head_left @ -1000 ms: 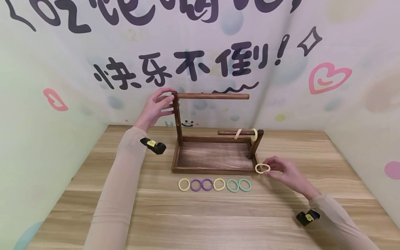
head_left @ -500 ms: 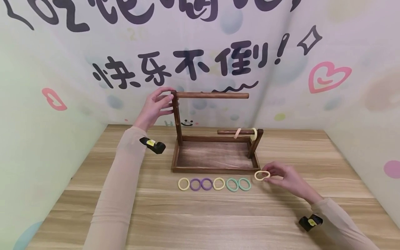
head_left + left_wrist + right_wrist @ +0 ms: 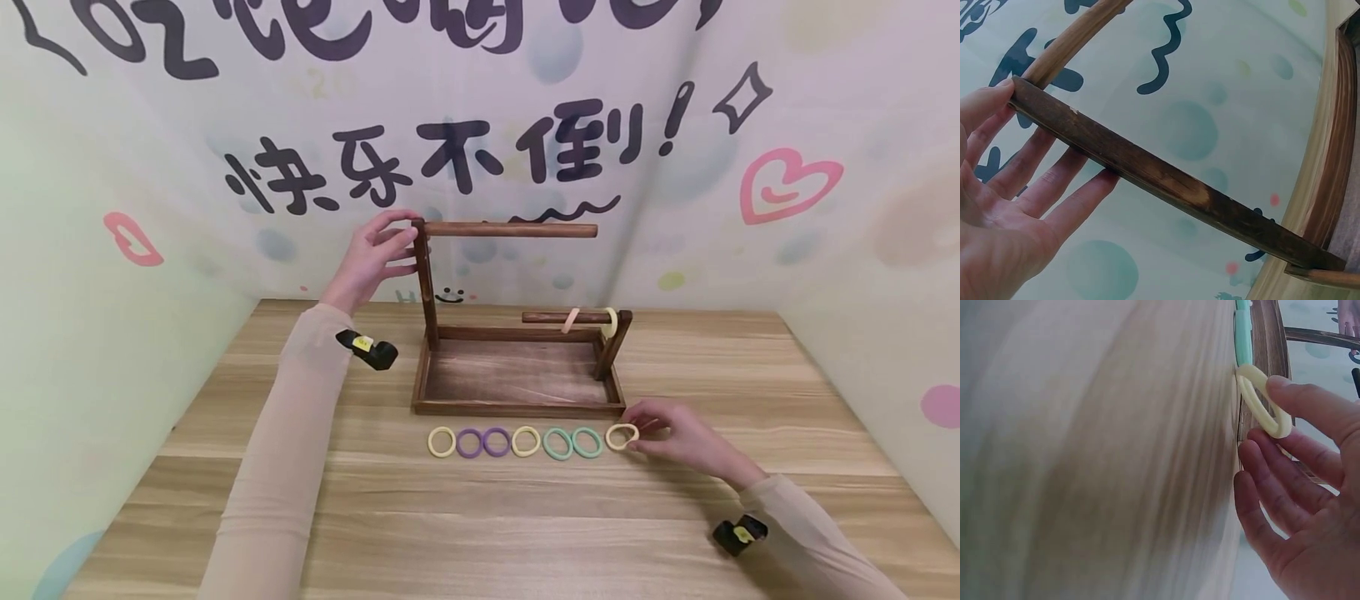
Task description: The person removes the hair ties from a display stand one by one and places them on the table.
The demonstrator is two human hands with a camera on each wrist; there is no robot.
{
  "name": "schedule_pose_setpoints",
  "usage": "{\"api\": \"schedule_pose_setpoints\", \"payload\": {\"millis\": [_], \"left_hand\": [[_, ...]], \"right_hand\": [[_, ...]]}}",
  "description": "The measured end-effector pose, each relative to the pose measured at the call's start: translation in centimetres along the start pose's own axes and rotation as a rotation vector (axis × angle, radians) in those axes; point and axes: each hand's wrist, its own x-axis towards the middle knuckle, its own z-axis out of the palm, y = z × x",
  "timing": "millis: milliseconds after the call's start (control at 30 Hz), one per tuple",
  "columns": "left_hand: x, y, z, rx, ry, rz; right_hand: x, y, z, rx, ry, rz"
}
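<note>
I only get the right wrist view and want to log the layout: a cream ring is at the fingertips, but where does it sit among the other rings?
Observer: The cream ring lies at the right end of the row of rings on the table, beside a green ring, in front of the wooden rack.
Operator: What is the other hand doing?
Observer: The left hand rests with straight fingers against the top of the rack's tall post.
Operator: Anything hanging on the rack?
Observer: Two rings hang on the low bar; the top bar is bare.
</note>
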Motion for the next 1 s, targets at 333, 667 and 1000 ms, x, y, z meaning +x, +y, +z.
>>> {"api": "schedule_pose_setpoints", "payload": {"millis": [333,667,1000], "left_hand": [[0.0,-0.1,0.1,0.005,0.003,0.004],[-0.3,-0.3,0.6,0.035,0.050,0.063],[-0.5,-0.6,0.6,0.062,0.089,0.100]], "right_hand": [[0.0,0.1,0.1,-0.013,-0.035,0.019],[0.2,-0.3,-0.9,-0.034,0.006,-0.003],[1.6,-1.1,-3.0,-0.080,0.193,0.005]]}}
